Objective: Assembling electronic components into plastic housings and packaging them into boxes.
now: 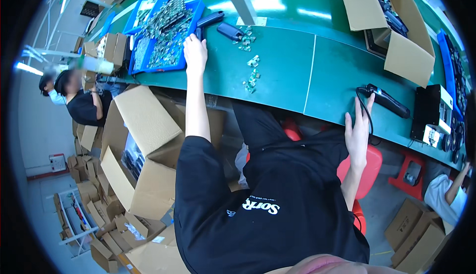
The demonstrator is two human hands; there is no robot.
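Left hand: the left hand (195, 52) lies flat, fingers loose, holding nothing, at the edge of the blue tray (174, 65) of small circuit boards (168, 26).
Right hand: the right hand (358, 131) is open, fingertips on the black cable (369, 118).
Tool: the black handheld tool (389, 101) lies just beyond the right hand's fingers.
Table: green workbench (297, 66).

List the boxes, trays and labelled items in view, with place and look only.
Open brown cardboard box: bench, far right, dark parts inside.
Blue plastic tray: far left of bench by the left hand, filled with small green circuit boards.
Open brown carton: floor, left of the person.
Flattened brown cartons: floor, lower left.
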